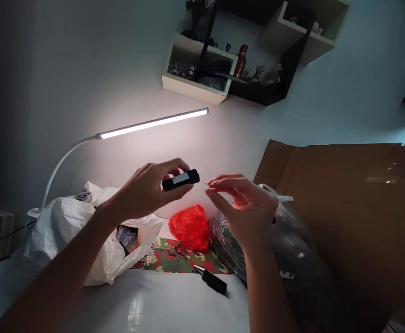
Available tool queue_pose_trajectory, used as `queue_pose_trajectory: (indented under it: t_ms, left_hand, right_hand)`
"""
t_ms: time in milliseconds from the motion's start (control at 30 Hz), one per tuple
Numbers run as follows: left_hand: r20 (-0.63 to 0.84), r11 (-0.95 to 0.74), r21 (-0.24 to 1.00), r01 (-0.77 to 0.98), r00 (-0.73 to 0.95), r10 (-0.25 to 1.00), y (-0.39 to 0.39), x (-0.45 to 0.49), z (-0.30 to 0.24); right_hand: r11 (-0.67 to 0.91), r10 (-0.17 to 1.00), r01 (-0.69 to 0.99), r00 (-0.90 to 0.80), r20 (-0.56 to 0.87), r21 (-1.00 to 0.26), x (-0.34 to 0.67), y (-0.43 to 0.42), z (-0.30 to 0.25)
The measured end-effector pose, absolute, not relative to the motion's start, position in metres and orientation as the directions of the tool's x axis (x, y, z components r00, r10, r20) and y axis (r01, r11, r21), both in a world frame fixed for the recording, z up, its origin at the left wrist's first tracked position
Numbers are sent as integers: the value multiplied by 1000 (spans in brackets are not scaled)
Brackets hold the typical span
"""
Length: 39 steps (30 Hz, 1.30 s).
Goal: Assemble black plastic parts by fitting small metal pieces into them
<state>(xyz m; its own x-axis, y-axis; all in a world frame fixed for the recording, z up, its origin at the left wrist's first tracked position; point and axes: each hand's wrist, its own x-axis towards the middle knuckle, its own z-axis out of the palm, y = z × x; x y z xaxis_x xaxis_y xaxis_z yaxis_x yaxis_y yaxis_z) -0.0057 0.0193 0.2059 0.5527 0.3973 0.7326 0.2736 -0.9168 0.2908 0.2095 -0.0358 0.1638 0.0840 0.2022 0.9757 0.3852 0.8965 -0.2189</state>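
Right hand [244, 203] pinches something thin, too small to identify.

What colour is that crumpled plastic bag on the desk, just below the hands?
Bright red. The plastic bag shows best in the head view, lit by the desk lamp.

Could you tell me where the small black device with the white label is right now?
In the head view, the black device is held up in the left hand, near frame centre below the lit desk lamp, just left of the right hand and above the red bag.

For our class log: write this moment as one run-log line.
left hand: holds black device | right hand: pinches thin pin beside it | lamp: on
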Motion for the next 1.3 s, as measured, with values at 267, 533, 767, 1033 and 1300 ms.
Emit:
queue_pose_trajectory:
  t_ms: [267, 533, 767, 1033, 1300]
  left_hand:
    - [798, -932, 302, 200, 481, 362, 25, -4, 201]
    - [887, -954, 252, 163, 356, 295, 29, -1, 197]
    - [921, -979, 125, 163, 347, 176, 28, 4, 196]
    - [890, -982, -49, 180, 453, 39, 28, 3, 195]
    - [865, -953, -93, 288, 497, 66, 29, 9, 188]
  right_hand:
    - [883, 182, 427, 74, 981, -196, 205, -40, 164]
    - [897, 192, 401, 32, 981, -188, 198, -46, 163]
    - [901, 150, 408, 24, 988, -147, 188, -55, 164]
    - [874, 22, 482, 85, 996, -61, 184, -58, 167]
    - [817, -14, 569, 174, 985, -89, 189, -54, 169]
